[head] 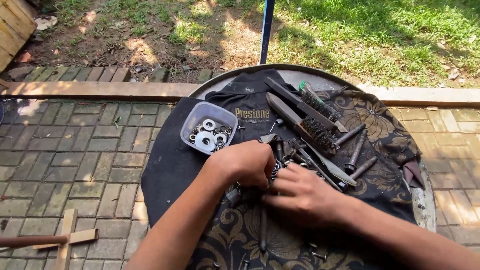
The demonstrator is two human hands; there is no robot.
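Bolts and small metal parts point(280, 165) lay heaped at the cloth-covered round surface's point(420, 200) centre; left hand point(245, 162) fingers curled together over them, right hand point(305, 197) fingers pinched among them; tub of washers point(209, 127) at ten o'clock

A plastic tub of washers point(208, 128) sits beside two wire brushes point(314, 116).

Clear glossy plastic tub point(208, 128) of shiny metal washers point(205, 140) at frame centre; dull dark metal bolts point(356, 151) right of it; matt patterned cloth point(370, 122) beneath; rough wooden cross point(67, 239) lower left.
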